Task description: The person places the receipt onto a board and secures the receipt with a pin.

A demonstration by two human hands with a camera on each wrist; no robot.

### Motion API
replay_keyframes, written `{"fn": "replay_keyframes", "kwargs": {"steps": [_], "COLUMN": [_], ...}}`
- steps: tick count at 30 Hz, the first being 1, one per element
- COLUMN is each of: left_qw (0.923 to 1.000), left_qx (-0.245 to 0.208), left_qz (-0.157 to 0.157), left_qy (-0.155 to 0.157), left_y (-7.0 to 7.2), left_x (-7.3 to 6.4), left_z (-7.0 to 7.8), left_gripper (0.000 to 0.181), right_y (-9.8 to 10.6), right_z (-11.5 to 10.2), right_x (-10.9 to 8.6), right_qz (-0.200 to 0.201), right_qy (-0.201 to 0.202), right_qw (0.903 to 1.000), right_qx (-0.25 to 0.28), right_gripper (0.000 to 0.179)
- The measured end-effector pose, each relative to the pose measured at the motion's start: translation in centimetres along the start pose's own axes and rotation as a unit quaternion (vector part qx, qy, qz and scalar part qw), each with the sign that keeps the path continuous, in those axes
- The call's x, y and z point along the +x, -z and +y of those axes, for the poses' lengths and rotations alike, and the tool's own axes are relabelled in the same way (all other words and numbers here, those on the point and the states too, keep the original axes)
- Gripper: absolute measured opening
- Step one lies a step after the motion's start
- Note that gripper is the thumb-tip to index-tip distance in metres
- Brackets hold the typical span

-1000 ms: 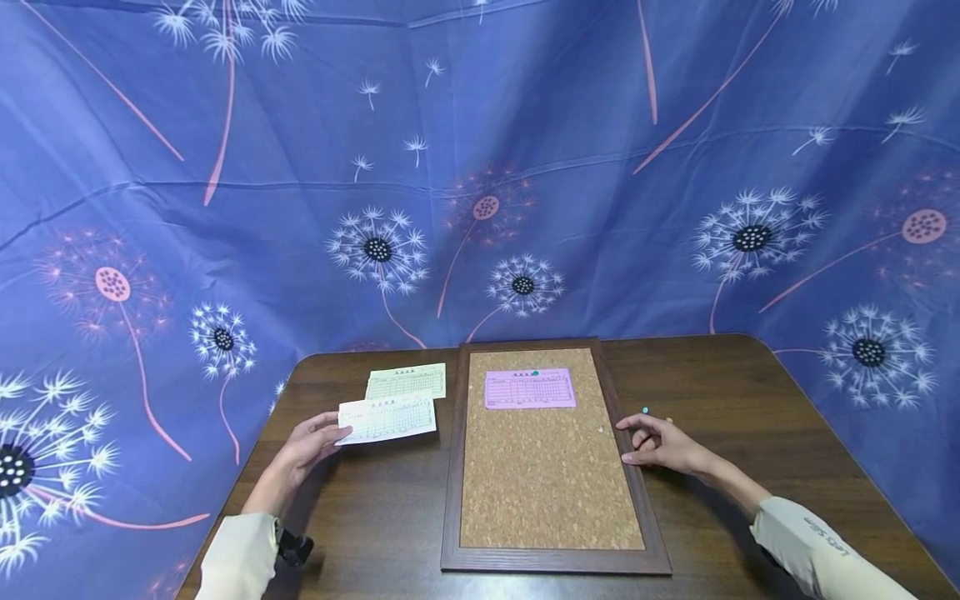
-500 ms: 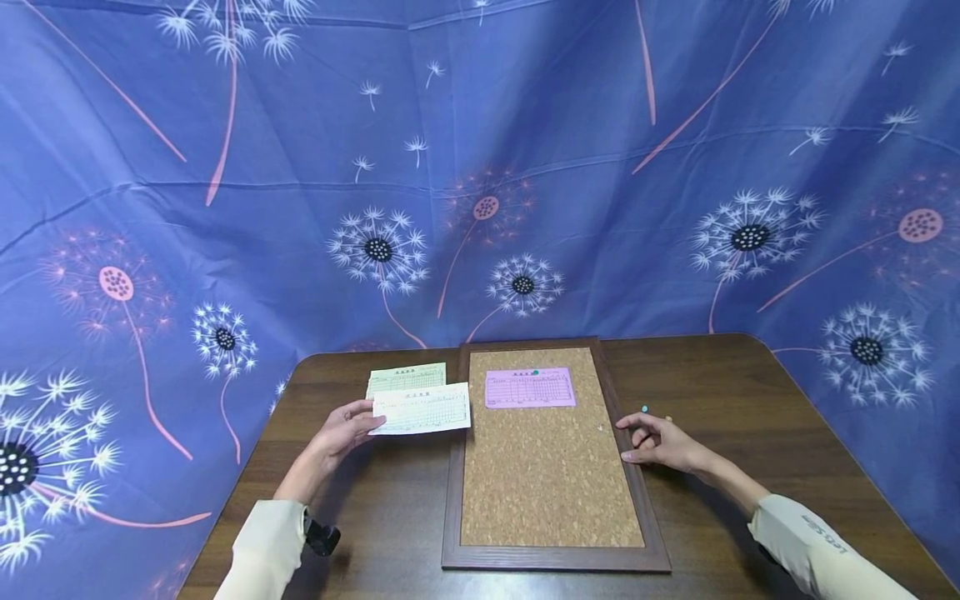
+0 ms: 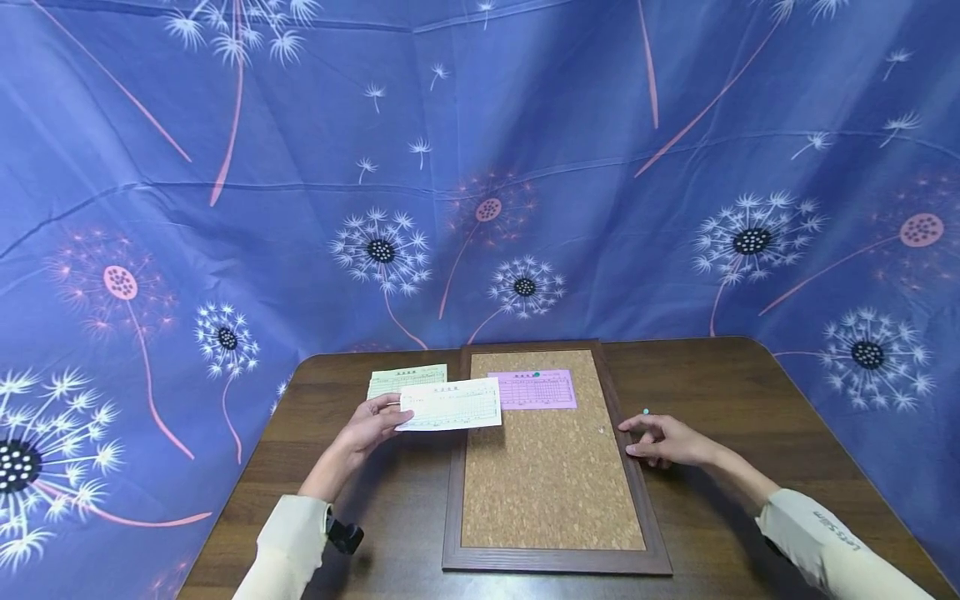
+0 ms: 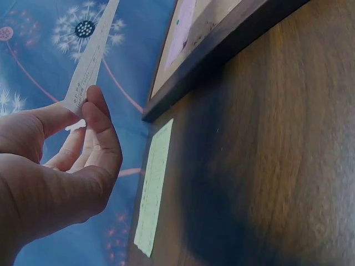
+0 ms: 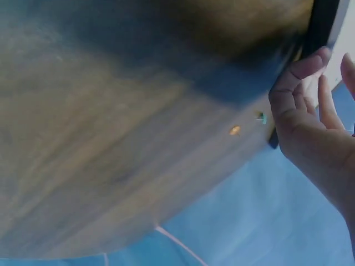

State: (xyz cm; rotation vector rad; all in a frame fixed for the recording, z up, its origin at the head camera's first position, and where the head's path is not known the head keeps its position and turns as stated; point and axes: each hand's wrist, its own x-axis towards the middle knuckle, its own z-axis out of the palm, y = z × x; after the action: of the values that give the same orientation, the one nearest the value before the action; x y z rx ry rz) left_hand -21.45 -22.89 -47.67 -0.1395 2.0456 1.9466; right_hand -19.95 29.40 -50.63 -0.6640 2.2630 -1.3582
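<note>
My left hand (image 3: 375, 427) pinches a white printed form slip (image 3: 452, 405) by its left end, thumb on top. The slip is held above the left edge of a framed corkboard (image 3: 551, 483) and overlaps the left end of a purple slip (image 3: 542, 391). A green pushpin (image 3: 536, 374) sits at the purple slip's top edge. My right hand (image 3: 667, 439) rests at the board's right frame, fingers loosely bent with fingertips touching it. In the left wrist view, the white slip (image 4: 91, 64) is seen nearly edge-on between thumb and fingers.
A green slip (image 3: 405, 380) lies on the dark wooden table (image 3: 697, 375) left of the board, partly covered by the white one. Right of the board lie a teal pushpin (image 5: 262, 117) and an orange-yellow one (image 5: 235, 130). A blue dandelion-print cloth (image 3: 450, 125) hangs behind.
My left hand has carried the white slip rightward and slightly up, from beside the board to over its left edge. The right hand stays at the frame with a slight finger shift.
</note>
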Motion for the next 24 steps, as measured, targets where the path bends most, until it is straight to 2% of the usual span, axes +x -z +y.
{"fn": "replay_keyframes", "kwargs": {"steps": [4, 14, 22, 24], "left_qw": [1.0000, 0.9996, 0.9986, 0.9985], "left_qx": [-0.006, -0.023, -0.022, -0.023], "left_qz": [0.001, -0.017, -0.046, -0.049], "left_qy": [0.002, 0.001, -0.009, -0.011], "left_y": [-0.9, -3.2, -5.5, -5.9], "left_x": [0.2, 1.2, 1.4, 1.5], "left_z": [0.1, -0.3, -0.7, -0.8], "left_gripper": [0.041, 0.038, 0.034, 0.034], "right_y": [-0.3, -3.2, -5.9, -6.4], "right_z": [-1.3, -4.6, -6.5, -6.7], "right_x": [0.6, 3.5, 5.5, 5.9], "right_qz": [0.017, 0.014, 0.015, 0.018], "right_qy": [0.001, -0.010, -0.035, -0.037], "right_qw": [0.9995, 0.9988, 0.9941, 0.9941], "right_qx": [-0.028, 0.045, 0.101, 0.101], "right_gripper": [0.041, 0.066, 0.074, 0.075]}}
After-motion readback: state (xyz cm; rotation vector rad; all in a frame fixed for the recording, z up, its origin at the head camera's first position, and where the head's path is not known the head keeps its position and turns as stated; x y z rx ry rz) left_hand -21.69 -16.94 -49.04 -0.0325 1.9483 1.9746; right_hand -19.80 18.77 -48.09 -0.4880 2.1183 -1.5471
